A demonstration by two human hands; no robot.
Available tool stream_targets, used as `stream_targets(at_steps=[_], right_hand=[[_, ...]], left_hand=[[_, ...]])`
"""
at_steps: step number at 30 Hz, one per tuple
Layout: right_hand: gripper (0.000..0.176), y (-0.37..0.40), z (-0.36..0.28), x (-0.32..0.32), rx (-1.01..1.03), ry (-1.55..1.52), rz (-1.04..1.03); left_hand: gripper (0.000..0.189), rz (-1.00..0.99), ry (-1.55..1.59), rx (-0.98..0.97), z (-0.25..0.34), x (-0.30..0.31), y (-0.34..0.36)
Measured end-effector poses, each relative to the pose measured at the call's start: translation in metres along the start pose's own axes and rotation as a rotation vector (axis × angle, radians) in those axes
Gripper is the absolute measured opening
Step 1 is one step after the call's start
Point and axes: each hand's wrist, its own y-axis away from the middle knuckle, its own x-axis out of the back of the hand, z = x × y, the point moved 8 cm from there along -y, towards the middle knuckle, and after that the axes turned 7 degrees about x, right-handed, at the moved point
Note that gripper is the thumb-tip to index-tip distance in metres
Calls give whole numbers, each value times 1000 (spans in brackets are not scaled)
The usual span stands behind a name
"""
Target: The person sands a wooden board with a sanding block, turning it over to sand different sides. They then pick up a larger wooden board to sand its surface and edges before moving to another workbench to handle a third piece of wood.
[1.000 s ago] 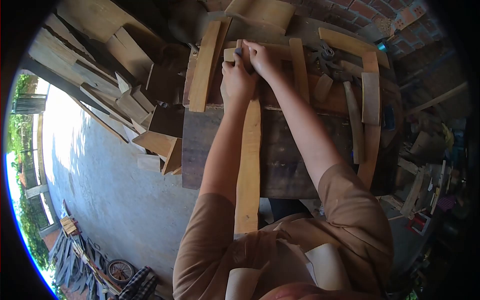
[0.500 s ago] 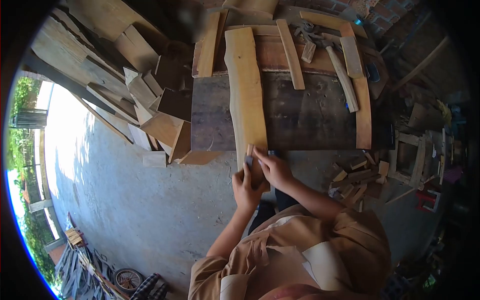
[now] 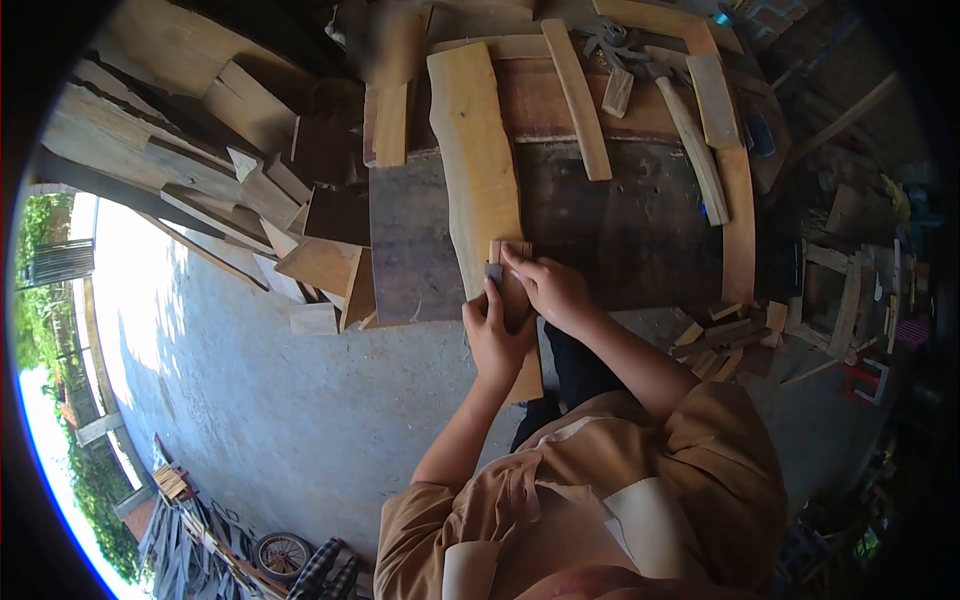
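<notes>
A long pale-yellow plank [image 3: 478, 150] with a wavy left edge lies across a dark workbench [image 3: 610, 235], its near end jutting past the front edge. On the plank sits a small reddish-brown wooden block [image 3: 513, 292] with a dark grey piece near its front; whether it is a plane or a plain block I cannot tell. My left hand [image 3: 492, 325] is wrapped around its left side, thumb beside the grey piece. My right hand [image 3: 552, 290] grips it from the right, fingers over the front end.
A hammer-like tool with a wooden handle [image 3: 692, 150] lies on the bench, near a narrow strip [image 3: 578, 100] and a curved long strip [image 3: 738, 225]. Boards and boxes [image 3: 325, 260] lean at the left. Wood offcuts [image 3: 725, 345] lie on the floor at right.
Both hands have moved away from my body along the plank with the block, from beyond the bench edge to over the bench. The view has shifted slightly.
</notes>
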Motion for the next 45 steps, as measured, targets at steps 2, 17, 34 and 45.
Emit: stream_targets(at_steps=[2, 17, 34, 45], right_hand=[[38, -54, 15, 18, -4, -47, 55], [33, -313, 58, 78, 156, -154, 133], [50, 111, -78, -44, 59, 163, 23], [51, -68, -20, -2, -29, 284, 199]], left_hand=[[79, 18, -25, -7, 8, -12, -56], [73, 135, -35, 148, 44, -46, -298], [63, 91, 208, 359, -36, 41, 136], [69, 128, 69, 157, -12, 2, -63]])
